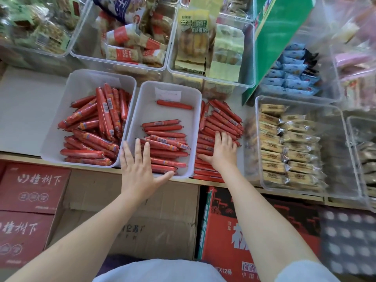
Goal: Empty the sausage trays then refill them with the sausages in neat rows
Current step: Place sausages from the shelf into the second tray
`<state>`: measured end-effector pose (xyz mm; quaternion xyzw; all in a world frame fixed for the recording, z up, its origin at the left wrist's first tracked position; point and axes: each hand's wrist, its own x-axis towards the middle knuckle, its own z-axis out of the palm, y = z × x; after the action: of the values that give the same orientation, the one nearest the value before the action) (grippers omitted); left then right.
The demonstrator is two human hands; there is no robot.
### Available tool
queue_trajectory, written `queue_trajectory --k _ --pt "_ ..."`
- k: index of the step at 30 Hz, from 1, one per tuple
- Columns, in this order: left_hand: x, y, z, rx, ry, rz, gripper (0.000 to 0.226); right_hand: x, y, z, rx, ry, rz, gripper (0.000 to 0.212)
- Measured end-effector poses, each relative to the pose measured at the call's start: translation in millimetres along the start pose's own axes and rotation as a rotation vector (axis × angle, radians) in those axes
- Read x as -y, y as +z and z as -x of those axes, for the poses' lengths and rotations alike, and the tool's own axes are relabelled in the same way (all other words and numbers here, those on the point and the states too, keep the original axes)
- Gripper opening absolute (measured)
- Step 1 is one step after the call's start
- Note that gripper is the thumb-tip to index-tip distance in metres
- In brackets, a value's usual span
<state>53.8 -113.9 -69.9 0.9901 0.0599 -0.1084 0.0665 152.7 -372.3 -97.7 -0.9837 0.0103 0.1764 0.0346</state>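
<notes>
Two white trays stand side by side on the shelf. The left tray (61, 123) holds a jumbled heap of red sausages (95, 127). The middle tray (146, 98) holds sausages stacked in rows (166, 151) at its near end and one lone sausage (174, 104) near the far end. A loose pile of sausages (219, 121) lies on the shelf right of that tray. My left hand (140, 171) rests flat, fingers spread, on the middle tray's near left corner. My right hand (222, 152) lies flat on the loose pile, fingers apart.
Clear bins of packaged snacks (289, 145) stand to the right and behind (211, 43). A green carton (280, 37) leans at the back right. Red and brown cardboard boxes (130, 204) sit below the shelf edge. Bare shelf surface (26, 110) lies left of the trays.
</notes>
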Motion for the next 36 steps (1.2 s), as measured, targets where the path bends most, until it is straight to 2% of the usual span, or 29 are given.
queue_trajectory --k 3,10,18,22,24,28,31,34,36 --pt "0.0 -1.0 1.4 0.019 -0.002 0.018 0.127 -0.1 -3.7 -8.6 0.016 0.009 0.053 0.119" --pt "11.4 -10.2 4.8 -0.002 -0.011 0.158 0.133 -2.1 -0.4 -7.5 0.085 0.012 0.023 0.104" --pt "28.6 -9.9 7.2 -0.015 -0.012 0.2 0.133 1.3 -22.9 -13.9 0.227 -0.014 0.062 0.099" --pt "31.4 -8.2 6.8 -0.003 -0.017 0.214 0.13 1.3 -26.1 -12.7 0.247 -0.034 -0.025 0.075" --pt "31.8 -7.9 6.3 0.0 -0.018 0.222 0.13 1.2 -32.2 -17.2 0.339 -0.018 -0.08 0.061" --pt "32.4 -8.8 6.2 0.019 -0.019 0.214 0.131 -3.3 -42.2 -23.6 0.492 0.032 -0.198 0.048" --pt "33.2 -8.7 5.3 0.02 -0.018 0.209 0.132 -5.3 -54.6 -16.8 0.461 0.049 -0.289 0.031" --pt "32.7 -6.8 4.9 0.013 -0.017 0.218 0.132 1.6 -84.5 -3.4 0.332 0.093 -0.529 0.018" --pt "32.9 -5.7 5.1 0.006 -0.014 0.224 0.132 17.9 -109.5 5.6 0.219 0.08 -0.7 0.017"
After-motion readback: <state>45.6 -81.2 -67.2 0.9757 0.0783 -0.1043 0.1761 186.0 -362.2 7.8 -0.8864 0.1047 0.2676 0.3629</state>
